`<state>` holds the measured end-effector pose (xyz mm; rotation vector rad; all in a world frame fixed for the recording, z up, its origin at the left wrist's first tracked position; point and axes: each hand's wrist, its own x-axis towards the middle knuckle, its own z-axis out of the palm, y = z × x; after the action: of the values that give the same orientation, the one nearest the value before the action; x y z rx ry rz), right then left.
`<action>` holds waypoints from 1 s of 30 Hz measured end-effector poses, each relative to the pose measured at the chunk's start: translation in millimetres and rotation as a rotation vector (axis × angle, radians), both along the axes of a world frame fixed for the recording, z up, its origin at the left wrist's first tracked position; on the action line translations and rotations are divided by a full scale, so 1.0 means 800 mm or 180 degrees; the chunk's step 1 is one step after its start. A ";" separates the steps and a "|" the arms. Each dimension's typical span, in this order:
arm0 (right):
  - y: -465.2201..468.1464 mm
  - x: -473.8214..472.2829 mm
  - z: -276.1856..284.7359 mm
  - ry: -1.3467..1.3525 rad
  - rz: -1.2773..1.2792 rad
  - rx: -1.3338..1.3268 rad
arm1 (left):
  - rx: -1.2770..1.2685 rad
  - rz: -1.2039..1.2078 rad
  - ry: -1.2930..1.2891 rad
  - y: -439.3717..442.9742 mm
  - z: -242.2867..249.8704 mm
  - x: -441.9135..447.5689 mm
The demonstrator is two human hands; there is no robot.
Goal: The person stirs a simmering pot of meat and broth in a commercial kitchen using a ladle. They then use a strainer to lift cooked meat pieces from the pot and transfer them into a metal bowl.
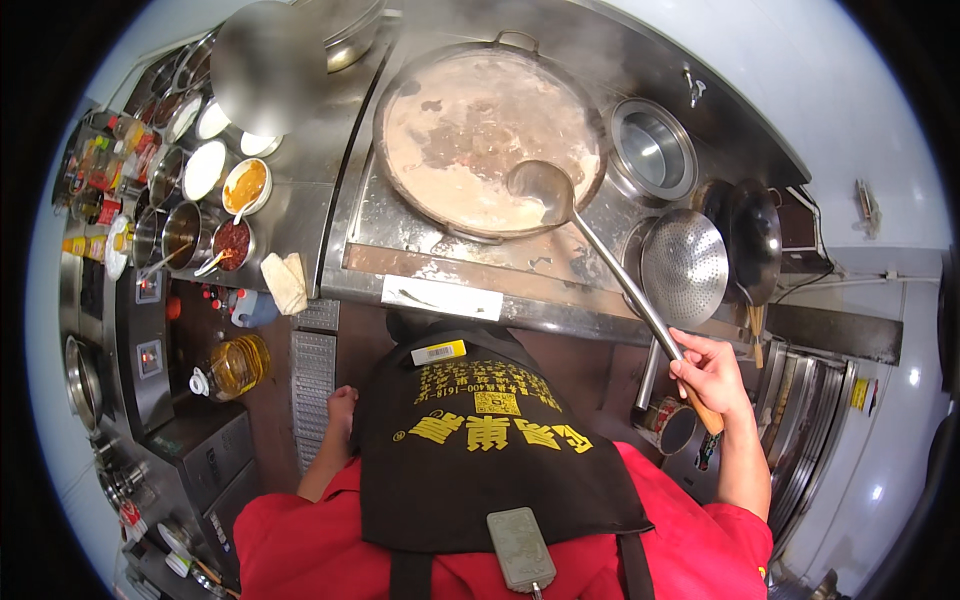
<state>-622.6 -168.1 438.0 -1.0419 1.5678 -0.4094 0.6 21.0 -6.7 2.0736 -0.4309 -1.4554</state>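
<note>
My right hand (706,370) is closed around the handle of a long metal ladle (622,274), near its wooden end. The ladle's bowl dips into the pale, frothy liquid (450,142) at the near right of a large round pan (390,180) with two loop handles. Steam rises over the pan. At my left side, beside the black apron (480,480), hangs my left hand (343,403); nothing shows in it, and its fingers are partly hidden. A white strip (442,298) with a dark thin item on it lies on the counter's front edge.
Right of the pan are a metal pot (652,150), a perforated strainer (684,266) and dark woks (754,232). Bowls of red paste (232,244) and orange sauce (246,186) stand left, near a folded cloth (285,283). An oil jug (238,366) is below.
</note>
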 end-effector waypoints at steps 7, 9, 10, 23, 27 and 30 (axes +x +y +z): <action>-0.022 0.019 0.003 -0.0296 0.0057 0.0254 | -0.0314 0.0265 -0.0001 0.054 -0.060 0.005; -0.025 0.028 0.003 -0.0429 -0.0005 0.0349 | -0.0309 0.0207 -0.0056 0.050 -0.048 0.002; -0.027 0.032 0.004 -0.0480 0.0033 0.0361 | -0.0299 0.0065 -0.0090 0.046 -0.035 0.002; -0.063 0.136 -0.014 -0.1002 0.0002 0.0442 | -0.0034 -0.0205 -0.0527 0.030 -0.018 0.012; -0.074 0.168 -0.017 -0.1156 -0.0185 0.0507 | -0.0428 0.0099 -0.0295 0.053 -0.040 0.021; -0.084 0.189 -0.019 -0.1312 -0.0416 0.0604 | -0.0479 0.0196 -0.0304 0.063 -0.049 0.027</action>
<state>-471.7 -235.2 422.5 -0.6609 1.2774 -0.5180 22.3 71.7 -45.9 2.0233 -0.4941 -1.2530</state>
